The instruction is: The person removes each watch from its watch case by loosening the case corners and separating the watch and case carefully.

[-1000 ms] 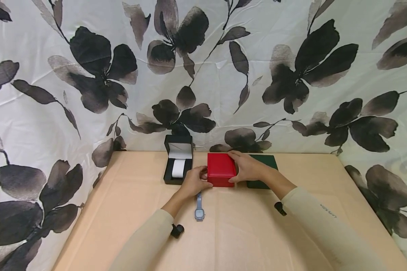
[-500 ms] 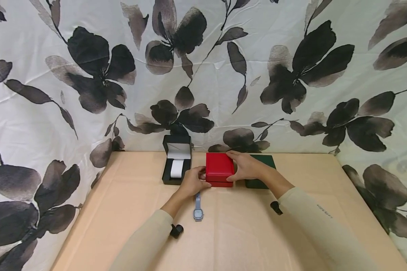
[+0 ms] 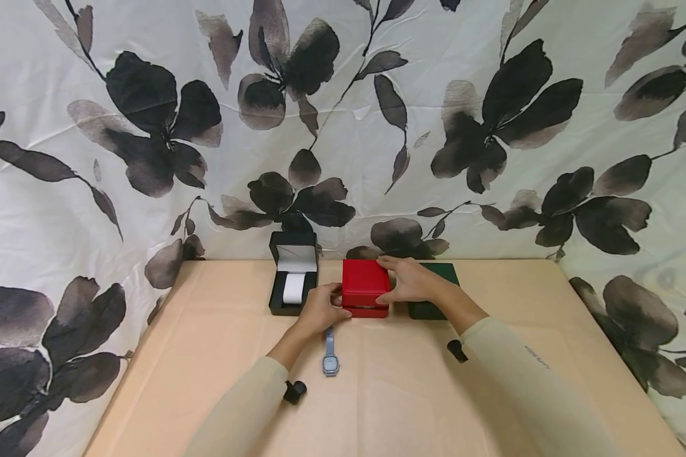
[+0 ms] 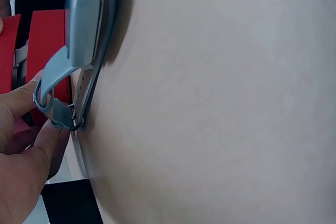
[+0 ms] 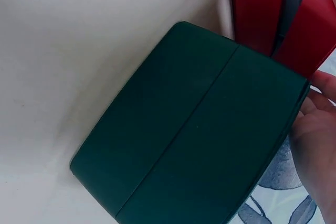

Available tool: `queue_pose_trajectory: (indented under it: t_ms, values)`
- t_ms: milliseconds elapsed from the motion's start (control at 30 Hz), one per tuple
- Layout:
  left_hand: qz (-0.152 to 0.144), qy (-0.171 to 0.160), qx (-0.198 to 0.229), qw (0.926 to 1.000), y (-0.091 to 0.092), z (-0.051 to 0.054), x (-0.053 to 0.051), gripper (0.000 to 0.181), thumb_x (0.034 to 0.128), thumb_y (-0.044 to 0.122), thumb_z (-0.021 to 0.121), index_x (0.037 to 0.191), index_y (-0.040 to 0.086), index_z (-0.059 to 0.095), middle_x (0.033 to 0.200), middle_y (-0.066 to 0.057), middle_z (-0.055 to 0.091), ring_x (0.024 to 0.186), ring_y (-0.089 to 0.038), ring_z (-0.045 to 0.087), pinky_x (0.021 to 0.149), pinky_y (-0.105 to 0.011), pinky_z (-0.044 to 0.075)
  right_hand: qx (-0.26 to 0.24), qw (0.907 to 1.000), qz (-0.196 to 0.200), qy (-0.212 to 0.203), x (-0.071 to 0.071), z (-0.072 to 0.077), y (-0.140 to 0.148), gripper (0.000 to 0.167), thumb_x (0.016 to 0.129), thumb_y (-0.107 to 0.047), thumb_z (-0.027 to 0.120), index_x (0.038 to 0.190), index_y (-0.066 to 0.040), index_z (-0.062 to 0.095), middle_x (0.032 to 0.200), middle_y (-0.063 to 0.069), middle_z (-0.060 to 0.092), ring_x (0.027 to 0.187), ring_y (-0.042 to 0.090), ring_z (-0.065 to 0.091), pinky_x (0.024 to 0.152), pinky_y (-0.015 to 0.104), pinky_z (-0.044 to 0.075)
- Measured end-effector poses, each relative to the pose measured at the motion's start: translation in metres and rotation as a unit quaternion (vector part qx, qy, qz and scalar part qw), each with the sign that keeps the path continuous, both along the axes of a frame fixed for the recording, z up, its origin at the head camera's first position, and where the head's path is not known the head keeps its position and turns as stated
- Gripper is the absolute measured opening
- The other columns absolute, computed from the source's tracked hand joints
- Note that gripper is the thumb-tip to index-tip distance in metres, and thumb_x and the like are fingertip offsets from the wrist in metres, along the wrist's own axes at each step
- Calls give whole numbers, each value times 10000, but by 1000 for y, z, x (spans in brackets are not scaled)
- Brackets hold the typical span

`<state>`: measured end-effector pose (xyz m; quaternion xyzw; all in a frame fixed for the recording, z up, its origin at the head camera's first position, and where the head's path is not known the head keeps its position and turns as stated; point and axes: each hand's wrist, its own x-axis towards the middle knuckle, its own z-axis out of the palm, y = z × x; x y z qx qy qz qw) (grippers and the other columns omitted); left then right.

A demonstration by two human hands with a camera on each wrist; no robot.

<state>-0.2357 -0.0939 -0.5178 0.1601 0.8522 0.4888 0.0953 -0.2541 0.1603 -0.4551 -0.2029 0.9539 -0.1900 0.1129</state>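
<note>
A red watch box (image 3: 364, 276) stands on the table between both hands, its lid tilted slightly up from the base. My left hand (image 3: 318, 309) holds the base at its left front corner. With thumb and fingers, my right hand (image 3: 411, 281) grips the lid from the right side. In both wrist views a dark gap shows between lid and base, with something grey inside it. Just in front of the left hand lies a light blue wristwatch (image 3: 330, 364); in the left wrist view its strap (image 4: 58, 72) partly covers the red box.
Left of the red box stands a black watch box (image 3: 277, 293), lid up, with a white cushion (image 3: 294, 289) inside. A closed green box (image 3: 443, 273) is on the right, behind the right wrist. Behind the table (image 3: 377, 393) hangs a floral cloth (image 3: 371, 146).
The red box's lid has risen from closed to slightly ajar, lifted at the front by my right hand. My left hand stays at the base. The head view has shifted a little.
</note>
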Motion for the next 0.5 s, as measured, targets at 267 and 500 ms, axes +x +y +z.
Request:
queue_pose_trajectory:
  t_ms: [267,500]
  values:
    - [-33,33,-124,9999,-2,-1,-1,632,761,0,890,1339,-26,636,1163,-143,741,898,-180,690,781,-268,614,-27,9999,-21,-137,-4,3,-2,976,757,-491,806,1528,-2,463,1573,171,486,1432,407,471,1049,545,542]
    - [-61,90,-179,9998,0,-1,-1,600,759,-12,887,1309,-31,651,1093,-124,736,891,-192,655,764,-262,592,-75,9997,44,-227,-8,8,2,929,775,-474,789,1512,2,485,1559,169,504,1429,404,477,1068,558,524]
